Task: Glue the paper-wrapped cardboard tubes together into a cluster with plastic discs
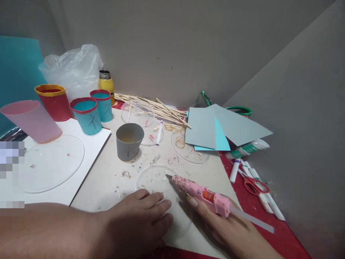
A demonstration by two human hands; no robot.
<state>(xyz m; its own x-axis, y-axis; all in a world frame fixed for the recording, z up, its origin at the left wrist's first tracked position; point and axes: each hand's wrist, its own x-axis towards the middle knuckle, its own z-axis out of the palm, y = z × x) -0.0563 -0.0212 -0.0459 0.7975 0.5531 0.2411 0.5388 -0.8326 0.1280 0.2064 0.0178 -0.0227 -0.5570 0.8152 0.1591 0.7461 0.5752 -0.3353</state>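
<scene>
My right hand [212,223] is closed around a pink hot glue gun [202,194], with a translucent glue stick [253,218] jutting from its back. Its dark nozzle points up and left, above a clear plastic disc [138,178] on the white board. My left hand [145,219] lies over the left part of that disc, fingers stretched to the right and nothing gripped. Just beyond it stands a grey paper cup [126,147] with a purple mark. Bits of glue and smudges dot the board around the disc.
Left are a leaning pink cup [35,122], a red cup [55,106], two blue cups [90,118] and a clear disc [54,169]. Behind lie wooden sticks [151,108] and a yellow bottle [106,84]. Right are grey sheets [201,127], red scissors [252,186] and markers [265,201].
</scene>
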